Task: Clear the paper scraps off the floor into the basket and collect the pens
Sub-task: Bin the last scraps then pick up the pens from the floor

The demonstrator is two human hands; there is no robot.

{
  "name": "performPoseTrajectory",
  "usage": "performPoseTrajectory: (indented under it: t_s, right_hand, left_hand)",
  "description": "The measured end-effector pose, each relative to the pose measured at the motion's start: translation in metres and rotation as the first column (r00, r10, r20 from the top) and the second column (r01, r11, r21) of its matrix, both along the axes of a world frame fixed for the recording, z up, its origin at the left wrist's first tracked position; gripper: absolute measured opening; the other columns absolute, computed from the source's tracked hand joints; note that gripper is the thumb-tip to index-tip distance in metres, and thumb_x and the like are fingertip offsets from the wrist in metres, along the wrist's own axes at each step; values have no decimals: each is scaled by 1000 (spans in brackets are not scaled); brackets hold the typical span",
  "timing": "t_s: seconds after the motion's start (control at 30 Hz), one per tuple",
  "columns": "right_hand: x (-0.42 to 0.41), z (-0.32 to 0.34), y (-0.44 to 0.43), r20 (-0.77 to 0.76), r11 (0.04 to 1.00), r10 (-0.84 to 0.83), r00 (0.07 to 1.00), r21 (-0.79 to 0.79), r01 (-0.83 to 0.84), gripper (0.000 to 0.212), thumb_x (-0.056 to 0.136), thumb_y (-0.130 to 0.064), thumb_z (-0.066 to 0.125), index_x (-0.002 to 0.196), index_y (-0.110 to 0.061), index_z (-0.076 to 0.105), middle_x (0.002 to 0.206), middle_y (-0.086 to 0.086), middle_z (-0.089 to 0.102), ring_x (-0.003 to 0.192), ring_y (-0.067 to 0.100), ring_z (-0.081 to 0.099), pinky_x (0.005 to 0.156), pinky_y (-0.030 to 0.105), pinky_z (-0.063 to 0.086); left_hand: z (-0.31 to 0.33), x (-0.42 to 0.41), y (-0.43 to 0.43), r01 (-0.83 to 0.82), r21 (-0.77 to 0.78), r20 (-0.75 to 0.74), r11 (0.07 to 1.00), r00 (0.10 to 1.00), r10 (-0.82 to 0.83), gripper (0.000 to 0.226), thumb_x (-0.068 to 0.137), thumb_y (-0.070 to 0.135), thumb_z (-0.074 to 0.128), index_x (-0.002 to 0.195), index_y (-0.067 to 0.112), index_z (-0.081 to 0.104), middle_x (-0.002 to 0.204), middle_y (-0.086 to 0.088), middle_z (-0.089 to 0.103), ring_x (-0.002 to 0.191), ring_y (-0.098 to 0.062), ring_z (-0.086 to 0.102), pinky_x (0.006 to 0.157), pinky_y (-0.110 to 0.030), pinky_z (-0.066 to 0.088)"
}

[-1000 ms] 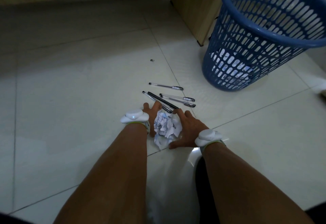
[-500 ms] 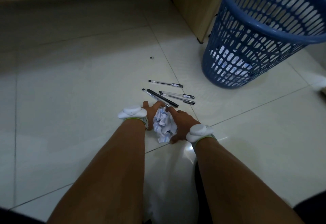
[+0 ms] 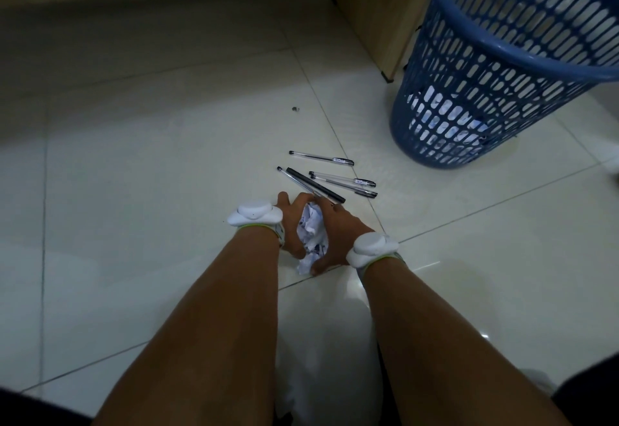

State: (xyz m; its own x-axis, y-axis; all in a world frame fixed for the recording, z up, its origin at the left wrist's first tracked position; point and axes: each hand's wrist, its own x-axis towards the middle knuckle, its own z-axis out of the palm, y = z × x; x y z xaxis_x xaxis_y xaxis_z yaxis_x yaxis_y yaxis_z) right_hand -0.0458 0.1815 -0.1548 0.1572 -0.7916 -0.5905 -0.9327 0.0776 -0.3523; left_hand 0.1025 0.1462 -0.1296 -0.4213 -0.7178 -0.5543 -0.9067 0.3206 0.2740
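We have both grips down on the floor (image 3: 160, 197), cupped toward each other around the wad of paper scraps (image 3: 311, 233). The left grip (image 3: 295, 224) curls its fingers against one side of the wad. The right grip (image 3: 338, 233) wraps the other side, thumb low by the tiles. The paper is squeezed between them, touching both palms and resting on the floor. We judge the two-sided hold suits loose scraps, which a single grip would likely shed. A ragged tail already pokes out at the near end, beside the right thumb, and could drop on the lift.

The pens (image 3: 330, 181) lie just beyond the fingertips, uncollected. The dark one and the clear one beside it run right up to the right grip's fingers, and we cannot tell whether they touch. The blue basket (image 3: 502, 53) stands well beyond the right grip and off to its right, with white paper showing through its lower slots. The carry must therefore pass over the pens.
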Motion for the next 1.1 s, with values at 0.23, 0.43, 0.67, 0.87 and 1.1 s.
performPoseTrajectory:
  t_s: [0.23,0.43,0.67,0.87,1.1]
  right_hand:
    - [6,0,5,38,986,-43,998,-157,49,111,57,-40,88,146,-15,26,137,14,42,121,29,55,102,34,46]
    - [8,5,1,87,977,-118,989,-167,131,91,61,-33,87,135,-16,37,122,17,52,108,33,61,88,33,49]
    - [12,6,-4,48,966,-175,983,-182,181,71,78,-27,73,138,-18,37,120,15,56,109,31,60,89,33,48]
    - [19,15,-4,53,966,-196,979,-161,202,62,72,-27,76,126,-17,48,112,11,61,101,28,63,86,33,51]
    - [22,24,-3,109,963,-239,965,-103,250,41,73,-15,75,111,-13,58,98,11,66,85,29,68,67,36,59]
  left_hand:
    - [0,2,1,-32,-22,-43,999,999,31,92,69,33,81,142,19,26,131,-12,35,99,-29,55,77,-25,37]
    - [-3,-1,-1,-117,31,-129,993,984,120,69,76,26,72,134,19,35,121,-17,41,101,-35,60,82,-36,50]
    - [1,0,2,-65,36,-109,997,992,68,85,63,44,81,131,19,37,120,-12,41,106,-28,55,78,-30,44]
    - [3,-3,-2,-66,16,-91,998,994,67,69,73,21,81,128,13,39,117,-10,44,104,-27,58,73,-25,38]
    - [3,-18,-6,-160,-3,28,987,987,160,43,77,18,76,102,22,41,90,-1,42,89,-21,48,83,-34,48]
